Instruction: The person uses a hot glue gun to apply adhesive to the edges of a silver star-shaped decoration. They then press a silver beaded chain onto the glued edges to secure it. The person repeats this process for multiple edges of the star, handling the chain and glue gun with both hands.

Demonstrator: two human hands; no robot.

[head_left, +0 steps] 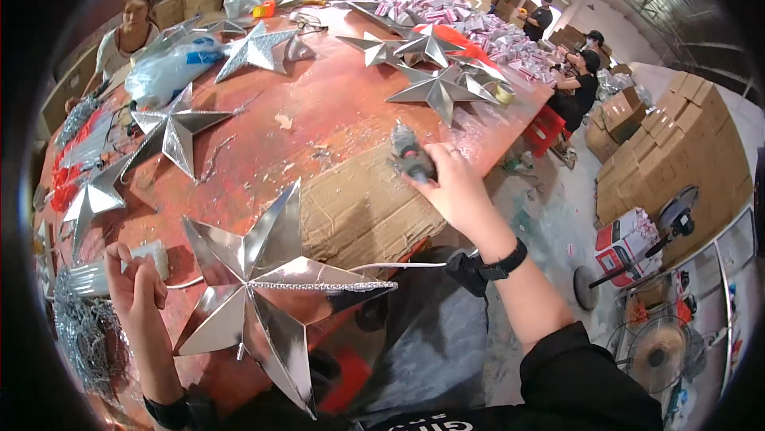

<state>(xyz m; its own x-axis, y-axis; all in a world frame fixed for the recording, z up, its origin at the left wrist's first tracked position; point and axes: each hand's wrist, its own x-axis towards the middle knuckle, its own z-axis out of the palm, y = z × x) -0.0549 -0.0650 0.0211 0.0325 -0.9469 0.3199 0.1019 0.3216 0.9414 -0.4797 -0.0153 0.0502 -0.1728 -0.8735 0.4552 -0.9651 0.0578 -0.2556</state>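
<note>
Silver star [243,297], beading [319,286] on one ridge, others seemingly bare; right fingers [441,158] grip a dark tool [411,154], left fingers [143,276] curl, hold unclear.

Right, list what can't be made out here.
All in the head view:
Grey handheld tool: its rear end, covered by the right hand.
Left hand: its palm, hidden by curled fingers.
Large silver star: its underside, hidden by its upper faces.
Silver tinsel: its outer edge, lost in dark lens rim.

Right sleeve [586,379] — cropped below
</note>
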